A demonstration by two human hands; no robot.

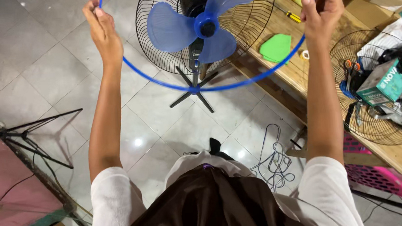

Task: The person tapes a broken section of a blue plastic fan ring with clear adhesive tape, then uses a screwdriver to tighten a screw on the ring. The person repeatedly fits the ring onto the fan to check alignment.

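Note:
I hold a thin blue plastic ring (218, 87) up in front of a standing fan. My left hand (102, 28) pinches the ring's left side and my right hand (320, 6) pinches its right side. Behind the ring, the fan's blue three-bladed propeller (204, 25) sits on its hub in front of the black wire rear guard (159, 59). The fan's black cross-shaped base (197, 92) rests on the grey tiled floor. The ring's upper part runs out of view.
A wooden bench (292, 69) at right carries a green flat piece (276, 47), a yellow-handled screwdriver (291, 16), a second black wire guard (381, 128) holding tools and a small box. A coiled cable (275, 162) lies on the floor. A black tripod (28, 134) stands at left.

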